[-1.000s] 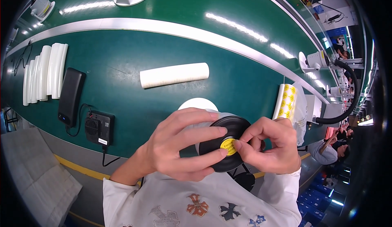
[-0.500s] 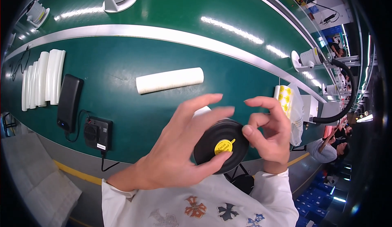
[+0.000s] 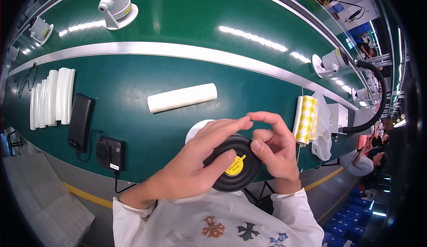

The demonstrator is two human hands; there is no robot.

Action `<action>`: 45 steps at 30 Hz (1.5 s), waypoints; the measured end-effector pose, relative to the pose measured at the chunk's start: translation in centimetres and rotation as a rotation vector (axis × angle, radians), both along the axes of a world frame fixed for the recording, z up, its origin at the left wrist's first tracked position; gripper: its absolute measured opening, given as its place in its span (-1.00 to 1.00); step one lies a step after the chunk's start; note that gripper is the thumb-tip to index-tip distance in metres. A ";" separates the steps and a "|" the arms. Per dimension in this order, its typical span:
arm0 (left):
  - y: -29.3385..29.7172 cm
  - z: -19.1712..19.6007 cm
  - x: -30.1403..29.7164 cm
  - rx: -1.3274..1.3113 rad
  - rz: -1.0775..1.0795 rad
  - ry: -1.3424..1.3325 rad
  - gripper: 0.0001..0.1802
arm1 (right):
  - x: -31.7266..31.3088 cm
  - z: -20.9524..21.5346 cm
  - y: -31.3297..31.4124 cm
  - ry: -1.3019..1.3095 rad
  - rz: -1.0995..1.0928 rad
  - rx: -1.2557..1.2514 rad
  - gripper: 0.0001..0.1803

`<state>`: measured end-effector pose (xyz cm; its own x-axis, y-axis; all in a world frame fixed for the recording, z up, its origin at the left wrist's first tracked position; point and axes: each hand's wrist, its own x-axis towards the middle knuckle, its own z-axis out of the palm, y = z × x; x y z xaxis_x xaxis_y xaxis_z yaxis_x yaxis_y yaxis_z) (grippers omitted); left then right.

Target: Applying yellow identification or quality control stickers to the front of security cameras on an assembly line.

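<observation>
A round device with a ridged black face is close in front of my body, its face turned up toward me. On the face sits a round yellow sticker with a small tab. A white rounded part shows beyond my left fingers. My left hand curves over the left side of the device, its thumb pressing on the sticker. At the right rim, my right hand is closed, with bent fingers and the thumb tip against the edge. The fingertips of both hands nearly meet above the far rim. The device's underside is hidden.
A white roll lies mid-table. Several white rolls, a black power bank and a black cabled box are left. Yellow sticker sheets and a plastic bag lie right. White devices stand beyond the metal strip.
My left thumb has moved onto the sticker's upper left, and the left fingers have drawn in around the device. My right fingers have curled closer. The device has shifted slightly left.
</observation>
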<state>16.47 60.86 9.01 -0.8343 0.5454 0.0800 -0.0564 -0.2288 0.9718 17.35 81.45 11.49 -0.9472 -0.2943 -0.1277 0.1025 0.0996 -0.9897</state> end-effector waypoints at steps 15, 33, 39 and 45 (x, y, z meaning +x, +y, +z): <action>0.7 0.7 1.2 -0.147 0.067 0.073 -0.35 | 1.0 -5.7 0.5 0.351 -0.217 -0.226 -0.30; -1.6 -4.7 0.0 0.115 0.295 0.244 0.06 | -2.2 -9.5 1.0 -0.189 0.319 -0.486 -0.11; 0.1 -7.2 2.2 0.448 0.092 -0.499 0.33 | 0.0 -7.8 -0.6 -0.277 -0.094 -0.848 -0.56; 2.3 -6.5 2.4 0.539 0.123 -0.650 0.38 | 0.4 -5.7 -1.4 -0.242 0.018 -0.728 -0.46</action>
